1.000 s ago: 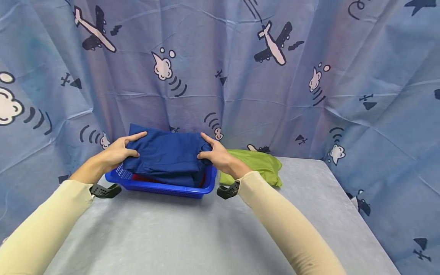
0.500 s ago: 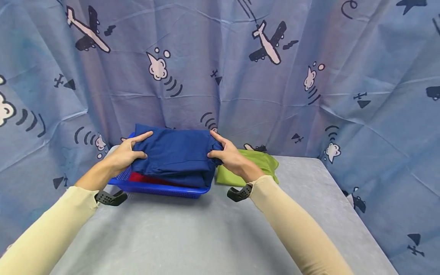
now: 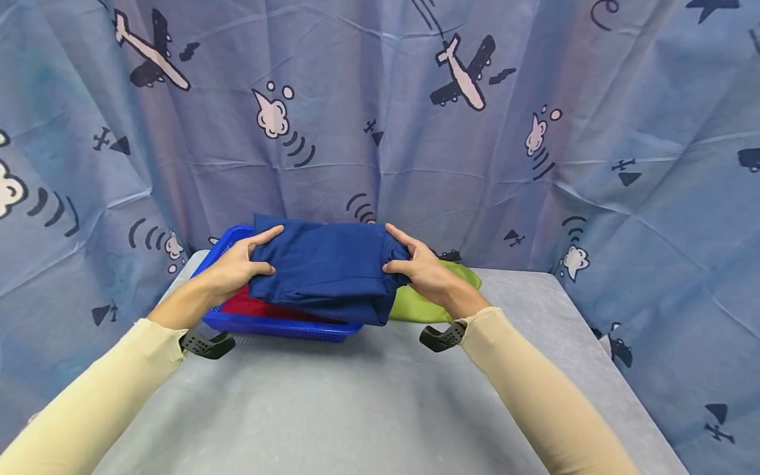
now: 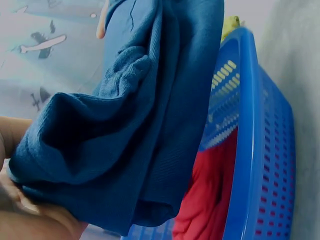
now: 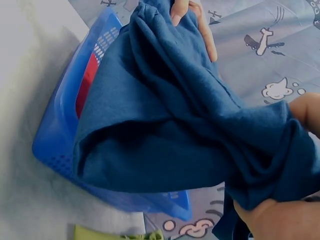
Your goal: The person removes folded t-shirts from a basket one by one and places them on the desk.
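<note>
- A folded dark blue cloth (image 3: 332, 260), possibly a garment, is stretched between a person's two hands, partly over a blue plastic basket (image 3: 279, 324) and reaching past the basket's right side.
- The left hand (image 3: 233, 269) grips the cloth's left end; the right hand (image 3: 426, 270) grips the bunched right end. In the head view, each hand's thumb and index finger show against the cloth.
- The cloth looks soft, limp and fairly light, unlikely to break. Its lower layers sag open in both wrist views, so the folds could probably slip or unroll if one end were let go.
- Both ends seem the best places to hold, with all layers pinched together and the middle kept level.
- Red cloth (image 3: 255, 305) lies inside the basket; green cloth (image 3: 418, 309) lies on the grey table (image 3: 380, 396), beyond the right hand.
</note>
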Tool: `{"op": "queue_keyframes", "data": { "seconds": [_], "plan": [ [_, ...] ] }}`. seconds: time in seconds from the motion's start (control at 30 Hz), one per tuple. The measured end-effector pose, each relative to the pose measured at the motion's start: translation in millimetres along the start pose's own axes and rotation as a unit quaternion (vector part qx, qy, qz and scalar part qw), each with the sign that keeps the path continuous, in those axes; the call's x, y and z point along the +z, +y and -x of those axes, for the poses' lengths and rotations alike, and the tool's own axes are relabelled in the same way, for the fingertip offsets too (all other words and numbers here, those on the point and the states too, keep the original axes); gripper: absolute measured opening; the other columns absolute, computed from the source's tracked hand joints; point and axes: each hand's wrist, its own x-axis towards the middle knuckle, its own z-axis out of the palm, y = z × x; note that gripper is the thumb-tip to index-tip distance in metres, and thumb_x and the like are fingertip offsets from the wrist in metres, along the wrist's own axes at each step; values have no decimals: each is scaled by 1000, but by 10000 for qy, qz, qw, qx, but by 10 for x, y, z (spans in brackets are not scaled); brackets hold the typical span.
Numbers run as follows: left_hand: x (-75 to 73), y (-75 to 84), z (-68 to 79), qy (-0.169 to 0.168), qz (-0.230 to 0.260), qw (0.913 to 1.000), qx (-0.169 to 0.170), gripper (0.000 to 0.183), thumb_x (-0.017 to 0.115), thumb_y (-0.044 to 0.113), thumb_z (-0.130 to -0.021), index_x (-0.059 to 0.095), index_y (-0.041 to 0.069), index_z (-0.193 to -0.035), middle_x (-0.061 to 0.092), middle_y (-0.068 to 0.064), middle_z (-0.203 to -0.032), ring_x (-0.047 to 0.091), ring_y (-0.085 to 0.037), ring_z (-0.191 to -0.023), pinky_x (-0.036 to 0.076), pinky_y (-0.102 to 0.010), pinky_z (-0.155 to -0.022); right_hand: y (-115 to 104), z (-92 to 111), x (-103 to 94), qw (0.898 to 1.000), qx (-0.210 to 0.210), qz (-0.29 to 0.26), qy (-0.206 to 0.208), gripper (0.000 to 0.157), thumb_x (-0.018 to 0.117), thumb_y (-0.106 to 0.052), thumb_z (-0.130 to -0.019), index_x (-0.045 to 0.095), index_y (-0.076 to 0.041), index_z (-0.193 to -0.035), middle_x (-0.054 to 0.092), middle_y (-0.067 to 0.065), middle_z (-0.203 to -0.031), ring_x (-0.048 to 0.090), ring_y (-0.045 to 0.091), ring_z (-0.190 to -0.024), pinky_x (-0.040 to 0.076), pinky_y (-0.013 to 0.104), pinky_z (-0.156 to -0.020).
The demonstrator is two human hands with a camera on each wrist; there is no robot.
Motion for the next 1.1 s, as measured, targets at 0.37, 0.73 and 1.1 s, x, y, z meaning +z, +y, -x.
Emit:
{"op": "queue_keyframes", "data": {
  "seconds": [0.37,0.73,1.1],
  "plan": [
    [305,5,-117,-211,267,9994,115,87,51,-10,-93,15,26,-164,35,-17,-162,46,-25,-139,53,-16,-90,18,268,-273,9996,155,119,200,95,51,15,-90,9,-28,-164,16,13,-170,23,32,-156,51,29,-104],
    [501,34,-180,-467,474,9975,222,87,50,-11,-94,14,25,-164,32,-22,-162,40,-39,-145,57,-21,-89,16,439,-447,9997,127,103,178,94,49,16,-91,10,-27,-164,12,12,-171,20,33,-156,54,21,-96],
    [774,99,-317,-681,528,9961,198,87,52,-10,-93,16,26,-164,30,-19,-164,39,-36,-147,54,-37,-103,-6,657,-705,9986,296,372,249,94,51,12,-93,5,-27,-165,7,12,-172,16,34,-157,53,21,-96]
  ]
}}
